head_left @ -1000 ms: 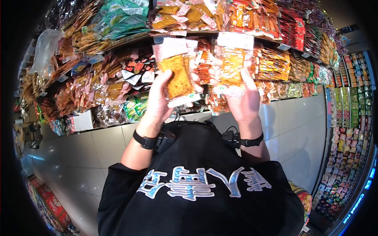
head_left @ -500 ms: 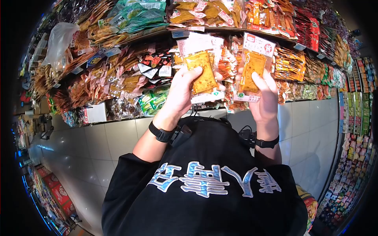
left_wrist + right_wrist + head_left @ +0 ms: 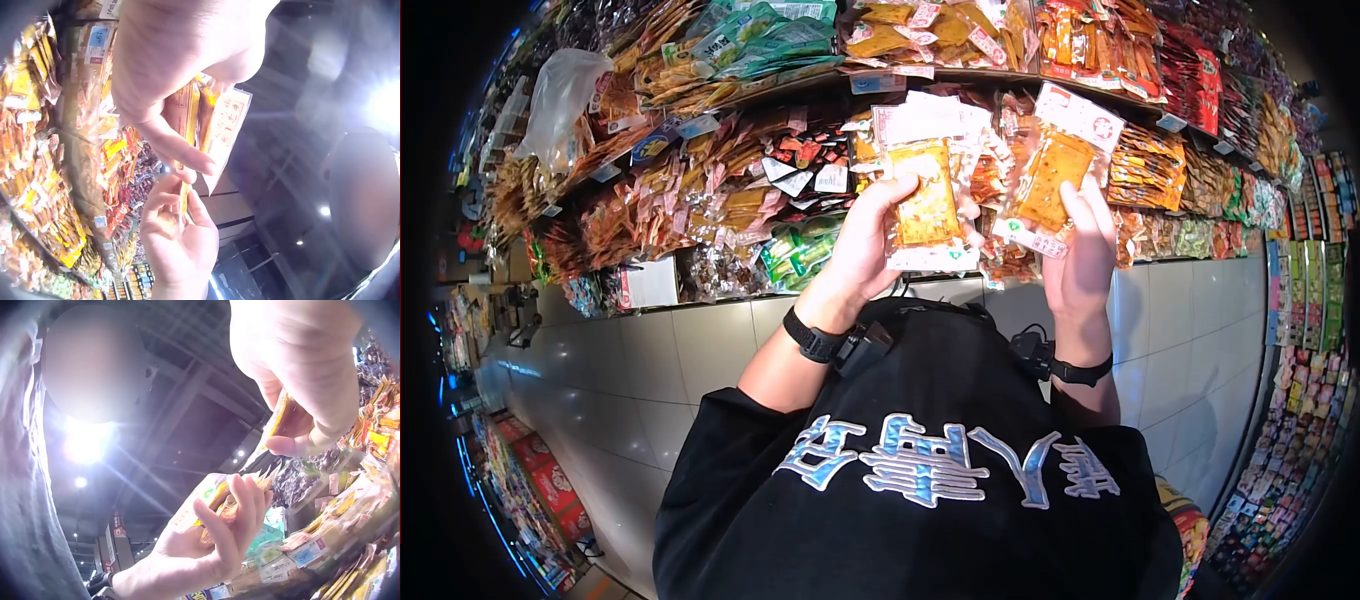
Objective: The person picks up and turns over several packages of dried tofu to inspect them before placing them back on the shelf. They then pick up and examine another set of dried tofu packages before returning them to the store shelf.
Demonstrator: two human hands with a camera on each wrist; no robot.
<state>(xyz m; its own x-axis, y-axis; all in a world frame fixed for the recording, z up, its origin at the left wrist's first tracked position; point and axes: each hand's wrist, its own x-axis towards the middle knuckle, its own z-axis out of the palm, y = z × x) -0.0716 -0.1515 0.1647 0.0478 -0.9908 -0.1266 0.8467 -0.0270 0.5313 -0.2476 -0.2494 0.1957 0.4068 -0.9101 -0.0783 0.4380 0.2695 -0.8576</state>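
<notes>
My left hand (image 3: 862, 235) grips a stack of clear snack packets (image 3: 925, 195) with flat, brown-orange slabs inside, the thumb lying across the front one. White card tops fan out behind it. A similar single packet (image 3: 1055, 180), with a white and red header, is held by my right hand (image 3: 1084, 255) and leans to the right. Both packets are raised side by side in front of the shelves. From the left wrist view, the layered edges of the left packets (image 3: 182, 112) show between thumb and fingers. The right wrist view shows my left fingers (image 3: 240, 512) curled around their stack.
Shelves packed with bagged snacks span the front; green bags (image 3: 765, 45) lie upper left and orange packets (image 3: 1145, 170) at right. A clear plastic bag (image 3: 565, 105) hangs at left. Pale tiled floor (image 3: 640, 350) lies below, with another rack (image 3: 1290, 400) at far right.
The scene and both hands have shifted right in the head view. The left packets have turned more upright, while the right packet has gone from upright to leaning right. Both grips continue.
</notes>
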